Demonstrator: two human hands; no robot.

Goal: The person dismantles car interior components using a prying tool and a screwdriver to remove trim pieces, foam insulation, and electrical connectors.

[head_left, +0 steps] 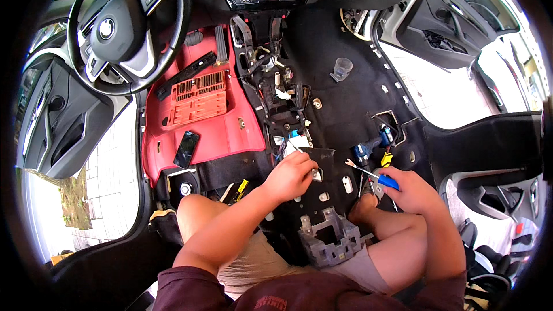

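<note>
My right hand [413,189] is wrapped round a pry tool by its blue handle [388,182]. Its metal shaft points left and ends in a forked tip [349,163]. My left hand [291,175] is closed beside a dark flap [320,155] at the rear of the stripped centre console [283,101]. A thin pale strip [294,145] shows just above its fingers, and what they hold is hidden. Below the hands, a grey plastic bracket [329,241] rests against my legs.
A blue cordless power tool [371,145] lies near yellow connectors [386,159]. On the red floor mat [242,138] are a phone [187,148] and an orange bit case [199,101]. The steering wheel [118,29] stands front left; a clear cup [342,68] sits front right.
</note>
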